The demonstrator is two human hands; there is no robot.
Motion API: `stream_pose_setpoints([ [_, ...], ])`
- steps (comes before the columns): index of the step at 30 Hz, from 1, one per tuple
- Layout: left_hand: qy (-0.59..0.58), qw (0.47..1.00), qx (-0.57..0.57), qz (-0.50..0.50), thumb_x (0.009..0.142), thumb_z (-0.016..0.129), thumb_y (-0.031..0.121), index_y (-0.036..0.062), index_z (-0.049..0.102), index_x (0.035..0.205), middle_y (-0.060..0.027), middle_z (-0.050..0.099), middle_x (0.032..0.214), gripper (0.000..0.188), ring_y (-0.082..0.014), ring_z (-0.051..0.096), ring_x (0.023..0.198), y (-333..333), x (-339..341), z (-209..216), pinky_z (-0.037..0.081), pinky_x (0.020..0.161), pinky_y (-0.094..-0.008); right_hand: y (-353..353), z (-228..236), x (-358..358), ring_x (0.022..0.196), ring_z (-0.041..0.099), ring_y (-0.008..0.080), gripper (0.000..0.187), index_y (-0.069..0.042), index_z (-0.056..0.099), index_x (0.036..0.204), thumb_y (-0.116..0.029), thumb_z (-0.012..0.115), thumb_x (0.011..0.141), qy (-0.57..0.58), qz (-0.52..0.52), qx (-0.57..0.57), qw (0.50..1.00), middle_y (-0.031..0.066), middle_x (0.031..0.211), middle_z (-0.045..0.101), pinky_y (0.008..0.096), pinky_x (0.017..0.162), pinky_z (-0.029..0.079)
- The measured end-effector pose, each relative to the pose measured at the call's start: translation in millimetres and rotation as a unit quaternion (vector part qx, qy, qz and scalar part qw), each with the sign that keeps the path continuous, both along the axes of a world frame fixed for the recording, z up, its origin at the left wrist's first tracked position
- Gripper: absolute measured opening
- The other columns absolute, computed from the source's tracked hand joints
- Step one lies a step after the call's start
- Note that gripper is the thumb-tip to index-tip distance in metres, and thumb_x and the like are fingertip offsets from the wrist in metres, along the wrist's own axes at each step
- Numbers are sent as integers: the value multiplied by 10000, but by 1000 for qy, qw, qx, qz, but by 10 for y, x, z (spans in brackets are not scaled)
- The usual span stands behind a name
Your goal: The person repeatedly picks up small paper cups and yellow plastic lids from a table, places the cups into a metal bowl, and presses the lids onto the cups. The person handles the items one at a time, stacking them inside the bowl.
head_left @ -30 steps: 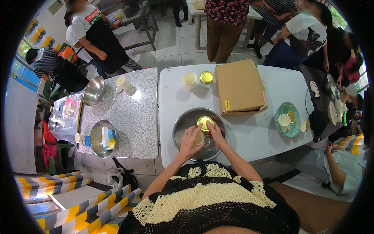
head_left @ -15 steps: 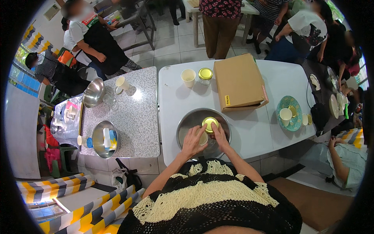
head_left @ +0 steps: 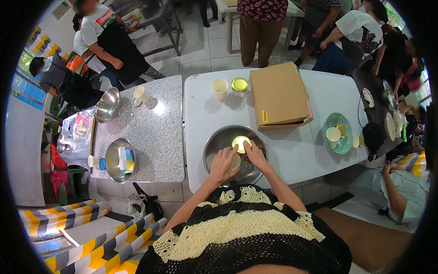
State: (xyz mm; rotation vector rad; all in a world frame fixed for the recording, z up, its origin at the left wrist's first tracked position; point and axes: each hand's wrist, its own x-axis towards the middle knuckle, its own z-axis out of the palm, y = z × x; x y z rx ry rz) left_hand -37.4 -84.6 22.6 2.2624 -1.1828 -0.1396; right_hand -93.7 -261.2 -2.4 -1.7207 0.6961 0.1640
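A metal mixing bowl [head_left: 212, 144] sits near the front edge of the white table. Inside it is a jar with a shiny gold lid [head_left: 241, 143]. My left hand [head_left: 222, 164] reaches in from the left, its bent fingertips at the near left rim of the lid. From the right, my right hand [head_left: 256, 157] closes on the lid's near right edge with the thumb and fingers. A pale round-mouthed cup or jar [head_left: 235, 162] shows between my hands, beside the left fingers; its lower part is hidden. The jar's glass body is mostly covered by my hands.
Beyond the bowl stand a paper cup [head_left: 219, 89], another gold-lidded jar [head_left: 239, 87] and a cardboard box [head_left: 281, 96]. At right is a patterned plate [head_left: 326, 132] with a cup. A speckled table [head_left: 157, 137] at left bears metal bowls. Several people stand around.
My right fingertips have shifted further onto the lid's near edge. The view has moved slightly; both hands stay at the jar in the bowl.
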Motion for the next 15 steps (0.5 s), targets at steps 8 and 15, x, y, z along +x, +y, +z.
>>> stream_pose_setpoints([
  [8, 4, 1000, 7, 3, 678, 800, 232, 132, 431, 1413, -174, 461, 1299, 828, -376, 483, 1172, 23, -6, 59, 458, 955, -453, -29, 93, 32, 1092, 565, 431, 444, -15, 525, 1239, -356, 513, 956, -113, 29, -163, 980, 242, 1163, 600, 468, 940, 443],
  [15, -67, 998, -9, 2, 660, 816, 247, 107, 522, 1309, -158, 460, 1310, 726, -374, 472, 1189, 20, 6, -48, 452, 956, -469, 60, 294, 352, 1137, 519, 372, 343, -34, 577, 1195, -237, 590, 919, -253, 81, -333, 905, 186, 1201, 557, 460, 985, 414],
])
